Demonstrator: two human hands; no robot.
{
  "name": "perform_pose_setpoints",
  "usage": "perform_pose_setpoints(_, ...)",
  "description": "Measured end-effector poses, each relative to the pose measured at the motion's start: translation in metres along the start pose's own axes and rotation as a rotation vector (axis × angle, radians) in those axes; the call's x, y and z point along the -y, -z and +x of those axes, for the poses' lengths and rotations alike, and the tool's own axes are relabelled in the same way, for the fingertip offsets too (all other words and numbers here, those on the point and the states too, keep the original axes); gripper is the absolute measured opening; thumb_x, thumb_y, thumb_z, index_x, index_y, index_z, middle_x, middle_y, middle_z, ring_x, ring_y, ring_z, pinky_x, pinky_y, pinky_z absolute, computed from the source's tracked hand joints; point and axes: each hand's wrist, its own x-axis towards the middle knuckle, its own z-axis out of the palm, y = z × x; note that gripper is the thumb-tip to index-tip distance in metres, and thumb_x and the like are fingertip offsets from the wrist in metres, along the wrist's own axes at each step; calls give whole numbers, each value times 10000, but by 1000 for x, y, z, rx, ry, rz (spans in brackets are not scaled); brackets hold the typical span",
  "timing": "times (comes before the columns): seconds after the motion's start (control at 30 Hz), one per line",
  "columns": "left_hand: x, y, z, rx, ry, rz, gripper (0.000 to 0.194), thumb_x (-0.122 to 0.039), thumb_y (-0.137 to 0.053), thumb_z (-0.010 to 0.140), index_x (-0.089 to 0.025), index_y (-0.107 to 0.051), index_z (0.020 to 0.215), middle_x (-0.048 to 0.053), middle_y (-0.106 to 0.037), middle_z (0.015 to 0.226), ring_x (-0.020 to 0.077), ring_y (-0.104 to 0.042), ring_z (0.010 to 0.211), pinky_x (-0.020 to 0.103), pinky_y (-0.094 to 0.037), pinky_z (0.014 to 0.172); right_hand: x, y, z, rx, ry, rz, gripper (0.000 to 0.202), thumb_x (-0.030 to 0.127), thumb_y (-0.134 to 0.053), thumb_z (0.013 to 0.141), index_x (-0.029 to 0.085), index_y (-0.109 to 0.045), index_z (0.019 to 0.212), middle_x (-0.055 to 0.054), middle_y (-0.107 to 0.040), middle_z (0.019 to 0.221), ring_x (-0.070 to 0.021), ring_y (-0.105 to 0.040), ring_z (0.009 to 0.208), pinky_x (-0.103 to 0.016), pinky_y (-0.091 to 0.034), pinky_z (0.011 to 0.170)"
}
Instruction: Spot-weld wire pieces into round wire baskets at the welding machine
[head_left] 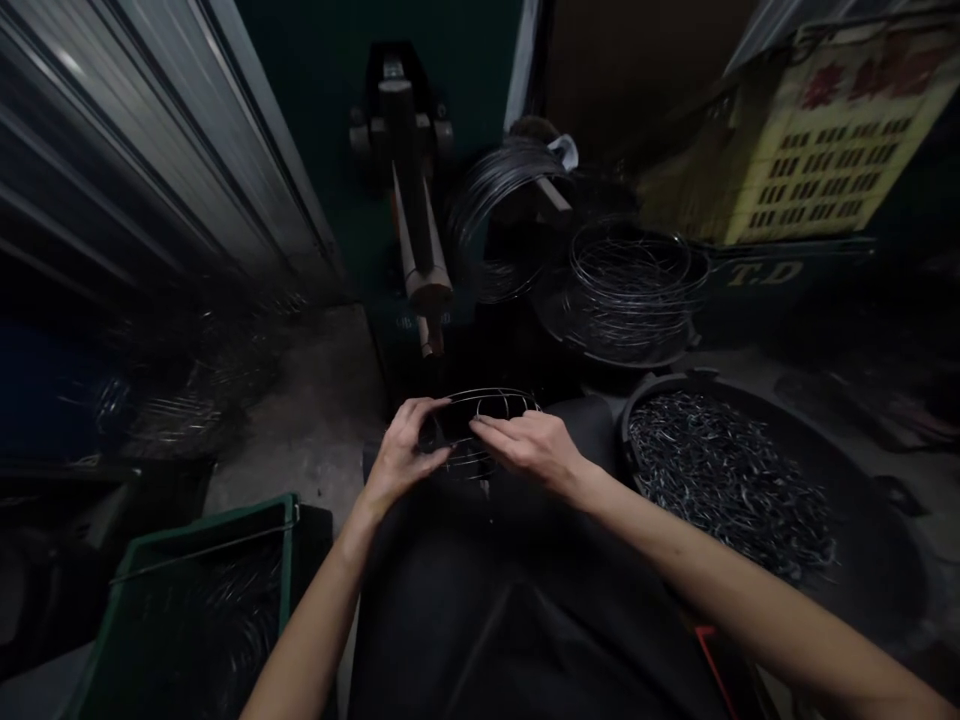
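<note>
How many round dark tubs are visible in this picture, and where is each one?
2: one tub at the right, with short metal pieces; another tub behind it, under wire rings. Dark areas may hide more.

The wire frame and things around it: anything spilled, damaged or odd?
One thing: a wire tangle near the metal wall looks untidy, lying loose with no container I can make out. The wire frame, partly hidden by the left hand and right hand, shows no clear damage.
</note>
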Motion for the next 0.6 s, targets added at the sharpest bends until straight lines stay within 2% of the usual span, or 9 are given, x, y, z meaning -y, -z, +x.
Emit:
perform_pose_setpoints(0.1, 4, 5, -1, -40, -3, -15, 493, -199, -676, 739, -223, -501, 1199, 71, -561, 1128, 214, -567, 1062, 374, -489, 925, -2, -2, 8, -86, 62, -60, 275, 110, -519, 881, 169, -641, 1120, -27, -679, 1131, -58, -577, 595, -240, -375, 556)
perform_pose_setpoints(0.23, 7, 11, -1, -65, -16, 12, 486, -174, -662, 740, -228, -500, 1195, 72, -557, 1128, 219, -560, 1078, 380, -482, 934, -3, -4, 21, -48, 25, -68, 297, 183, -521, 891, 160, -619, 1170, -30, -652, 1179, -60, -563, 574, -255, -363, 552)
perform_pose_setpoints(0.37, 6, 15, -1, -88, -22, 14, 487, -161, -658, 733, -224, -503, 1190, 70, -562, 1120, 216, -566, 1064, 378, -482, 932, -2, -6, 28, -24, 42, -63, 275, 178, -539, 871, 174, -644, 1126, -13, -692, 1103, -57, -554, 563, -264, -329, 544)
perform_pose_setpoints(0.6, 11, 17, -2, -106, 6, -12, 508, -163, -677, 722, -221, -492, 1191, 62, -559, 1107, 202, -575, 1038, 364, -492, 912, -6, -6, 31, -224, 126, -137, 202, 180, -571, 869, 217, -682, 1034, 28, -690, 1108, -35, -477, 542, -256, -324, 559)
